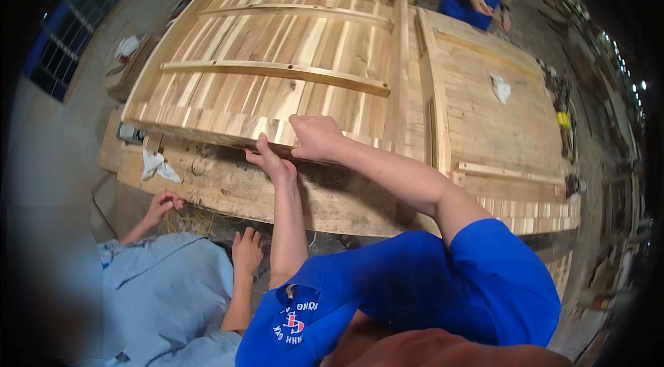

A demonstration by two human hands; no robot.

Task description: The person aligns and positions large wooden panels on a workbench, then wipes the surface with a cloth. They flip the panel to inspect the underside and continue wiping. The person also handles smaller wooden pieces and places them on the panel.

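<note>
1 wooden panel (277, 56) | 2 cross battens | left hand (273, 163), right hand (315, 137) both clamped on its edge

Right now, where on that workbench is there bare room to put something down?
The flat board on the right is mostly bare around the white rag. The bench edge between the crumpled rag and the left hand is free. The slatted panel, gripped by both hands, fills the rest.

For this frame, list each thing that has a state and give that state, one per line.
Large slatted wooden panel: near edge lifted off the workbench, tilted.
Left hand: under the panel's near edge, fingers up against it.
Right hand: gripping the same edge from above.
White crumpled rag: lying loose on the wooden workbench.
</note>
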